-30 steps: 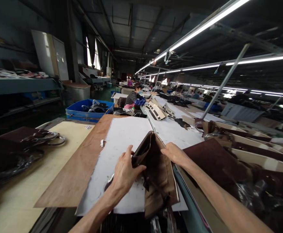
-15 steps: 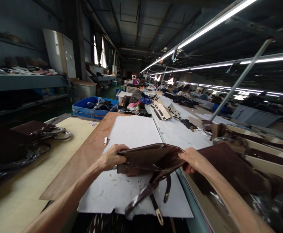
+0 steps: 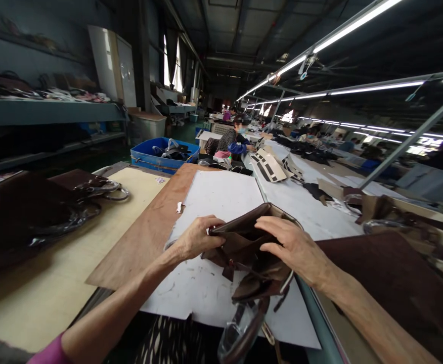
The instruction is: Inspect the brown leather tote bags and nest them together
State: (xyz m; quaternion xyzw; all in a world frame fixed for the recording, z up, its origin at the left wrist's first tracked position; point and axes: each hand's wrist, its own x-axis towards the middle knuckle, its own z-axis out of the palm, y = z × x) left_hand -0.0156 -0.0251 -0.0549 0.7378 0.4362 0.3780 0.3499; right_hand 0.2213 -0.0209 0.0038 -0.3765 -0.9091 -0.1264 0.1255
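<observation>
A dark brown handbag [image 3: 244, 240] is held tilted over a white sheet [image 3: 221, 197], its mouth spread open and its lining showing. My left hand [image 3: 202, 235] pinches the bag's rim at its left corner, thumb and fingers on either side of the edge. Over the opening at the right is my right hand [image 3: 292, 247], fingers apart and reaching just over the mouth; whether they touch the lining I cannot tell. A plastic-wrapped handle [image 3: 244, 331] and a strap end with a pale metal piece [image 3: 268, 333] hang down toward me.
More brown bags lie at the left [image 3: 24, 212] and right [image 3: 388, 273]. Under the white sheet is a brown board [image 3: 149, 237]. Beyond stands a blue bin [image 3: 164, 154] with items inside. A co-worker [image 3: 227, 139] sits past the table, near patterned cut pieces [image 3: 269, 167].
My right hand has let go of the bag's right rim and spread its fingers over the mouth. The bag has turned and opened wider. The view has swung slightly left.
</observation>
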